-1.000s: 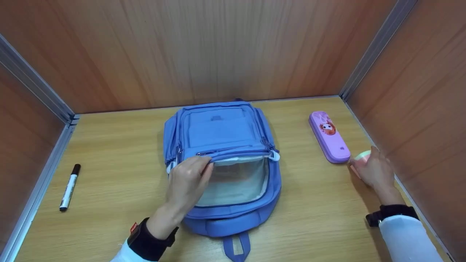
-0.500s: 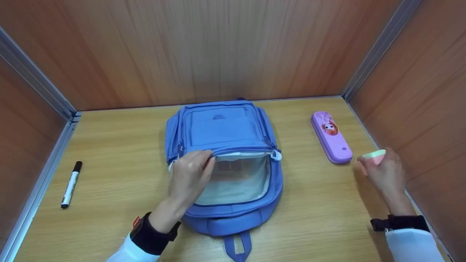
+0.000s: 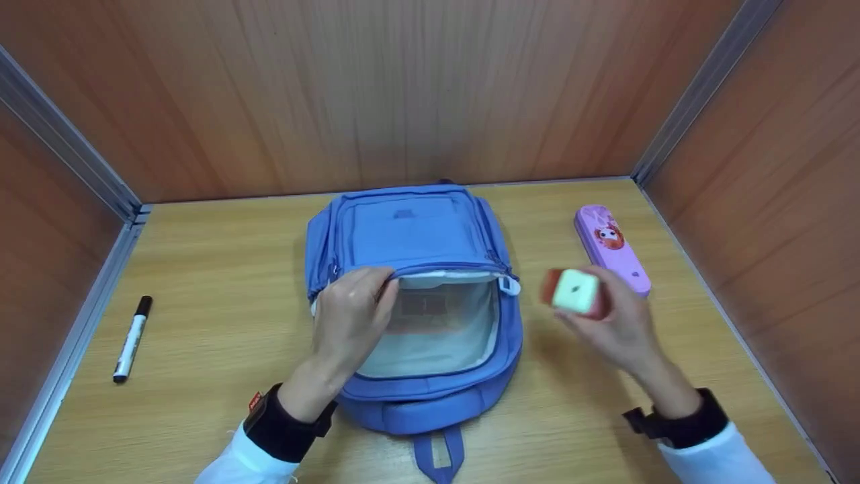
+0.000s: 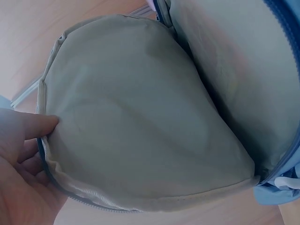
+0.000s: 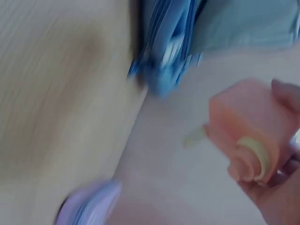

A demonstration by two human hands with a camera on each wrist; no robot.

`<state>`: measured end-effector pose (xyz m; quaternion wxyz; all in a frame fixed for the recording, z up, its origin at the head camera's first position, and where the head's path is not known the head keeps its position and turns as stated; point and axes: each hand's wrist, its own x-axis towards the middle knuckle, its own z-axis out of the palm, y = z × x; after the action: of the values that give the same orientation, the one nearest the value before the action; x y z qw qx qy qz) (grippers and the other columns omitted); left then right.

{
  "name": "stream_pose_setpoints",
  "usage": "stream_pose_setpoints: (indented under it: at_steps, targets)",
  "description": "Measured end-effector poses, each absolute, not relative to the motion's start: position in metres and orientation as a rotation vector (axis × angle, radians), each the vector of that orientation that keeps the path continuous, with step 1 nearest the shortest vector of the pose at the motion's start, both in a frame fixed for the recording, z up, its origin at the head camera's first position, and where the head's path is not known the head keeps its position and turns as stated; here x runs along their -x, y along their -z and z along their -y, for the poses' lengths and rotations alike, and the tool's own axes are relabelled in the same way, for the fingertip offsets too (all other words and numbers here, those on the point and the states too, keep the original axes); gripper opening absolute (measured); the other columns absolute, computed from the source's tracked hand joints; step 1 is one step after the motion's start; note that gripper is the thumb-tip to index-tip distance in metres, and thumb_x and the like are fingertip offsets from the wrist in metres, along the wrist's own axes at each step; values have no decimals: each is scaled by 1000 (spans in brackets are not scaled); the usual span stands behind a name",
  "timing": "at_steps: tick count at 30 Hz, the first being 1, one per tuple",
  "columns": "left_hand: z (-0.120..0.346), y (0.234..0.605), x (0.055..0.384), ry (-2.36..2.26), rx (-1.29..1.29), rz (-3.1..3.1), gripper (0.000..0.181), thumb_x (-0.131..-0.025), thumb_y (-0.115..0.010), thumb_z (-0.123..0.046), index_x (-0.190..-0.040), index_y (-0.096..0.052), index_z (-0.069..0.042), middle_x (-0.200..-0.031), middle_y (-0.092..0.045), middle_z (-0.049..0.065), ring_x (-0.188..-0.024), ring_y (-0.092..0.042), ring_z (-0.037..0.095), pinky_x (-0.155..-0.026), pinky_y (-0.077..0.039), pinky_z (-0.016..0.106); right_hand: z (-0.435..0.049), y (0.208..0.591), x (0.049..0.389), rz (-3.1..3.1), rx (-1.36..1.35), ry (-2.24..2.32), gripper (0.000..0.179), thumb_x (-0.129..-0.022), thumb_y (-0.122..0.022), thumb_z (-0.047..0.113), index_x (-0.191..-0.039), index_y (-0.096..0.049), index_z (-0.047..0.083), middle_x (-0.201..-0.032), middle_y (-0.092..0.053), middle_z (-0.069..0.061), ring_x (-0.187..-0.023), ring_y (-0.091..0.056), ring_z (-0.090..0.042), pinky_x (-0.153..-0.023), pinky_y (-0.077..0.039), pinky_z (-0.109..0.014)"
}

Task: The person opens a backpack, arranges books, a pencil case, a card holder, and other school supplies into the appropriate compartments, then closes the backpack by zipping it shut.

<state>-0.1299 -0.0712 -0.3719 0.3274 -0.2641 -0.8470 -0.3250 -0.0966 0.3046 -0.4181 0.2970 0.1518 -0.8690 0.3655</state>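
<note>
A blue backpack point(image 3: 416, 235) lies on the table with its main compartment unzipped, showing a pale lining. My left hand point(image 3: 353, 319) pinches the flap's edge between thumb and fingers and holds it up. In the left wrist view, the flap's grey lining point(image 4: 126, 112) is spread beside the compartment. To the right of the bag, my right hand point(image 3: 621, 323) grips a small pink, box-shaped pencil sharpener point(image 3: 576, 290), its pale green end with a dark hole facing up. A round knob with a green ring shows on the sharpener point(image 5: 253, 126) in the right wrist view, which is blurred.
A purple pencil case point(image 3: 613, 245) with a cartoon picture lies at the right, behind my right hand. At the far left is a black-capped white marker point(image 3: 132, 339). Wooden panels point(image 3: 403, 94) wall the table at the back and both sides.
My right hand has lifted the pencil sharpener from the right side of the table and moved it left towards the backpack. My left hand stays on the flap, almost unmoved.
</note>
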Motion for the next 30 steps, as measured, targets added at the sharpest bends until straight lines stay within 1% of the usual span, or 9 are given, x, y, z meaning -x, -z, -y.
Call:
stream_pose_setpoints:
  at_steps: [7,11,14,17,19,21,24,28,30]
  targets:
    - [70,372,128,852,698,2174,5,-89,-77,1,-94,-77,1,-86,-77,12,-75,-74,25,-64,-63,37,-232,427,107,2273,-1044,-574,74,-66,-99,20,-128,-63,1,-123,-70,-14,-107,-69,-31,-86,-61,-39]
    - [69,372,127,848,709,2154,5,-88,-78,2,-93,-77,2,-85,-76,13,-75,-74,26,-65,-63,37,-201,438,122,2239,-1221,-355,70,-68,-95,13,-129,-63,5,-128,-69,-9,-115,-66,-29,-90,-60,-40]
    - [68,372,126,837,714,2153,5,-88,-78,2,-93,-77,2,-84,-76,12,-74,-74,25,-64,-63,37,-186,445,131,2212,-1252,-169,56,-79,-84,7,-132,-63,9,-136,-67,-5,-124,-62,-26,-96,-56,-38]
    - [68,373,126,827,721,2152,5,-88,-78,2,-93,-77,1,-83,-75,11,-72,-73,24,-62,-62,36,-177,452,139,2189,-1223,10,35,-97,-64,7,-132,-63,12,-143,-63,-4,-130,-57,-24,-99,-54,-38]
    - [69,373,126,824,724,2148,5,-88,-78,2,-93,-76,2,-83,-75,11,-71,-73,24,-61,-61,37,-173,456,144,2174,-1193,91,30,-105,-50,7,-132,-62,13,-143,-61,-5,-129,-56,-24,-99,-53,-38]
    - [69,374,126,824,726,2143,6,-88,-77,2,-93,-76,2,-83,-75,11,-71,-73,24,-61,-61,37,-170,459,148,2169,-1167,118,31,-108,-44,7,-134,-62,12,-143,-58,-7,-126,-56,-25,-98,-53,-38]
    - [70,375,125,824,730,2134,6,-88,-77,2,-94,-76,2,-84,-76,12,-74,-74,26,-63,-62,38,-167,464,154,2176,-1145,61,33,-107,-48,4,-137,-60,9,-140,-55,-13,-113,-59,-26,-91,-55,-38]
    - [70,374,123,827,739,2120,6,-87,-77,2,-94,-76,1,-86,-76,13,-77,-75,27,-66,-63,39,-164,467,156,2211,-1110,12,47,-98,-60,-2,-143,-59,9,-140,-53,-19,-101,-62,-27,-80,-59,-38]
    - [70,374,122,826,743,2112,7,-86,-78,3,-93,-76,1,-86,-76,12,-79,-75,27,-67,-63,39,-162,466,155,2254,-1095,43,55,-94,-62,-2,-148,-57,9,-145,-52,-20,-102,-65,-27,-77,-60,-38]
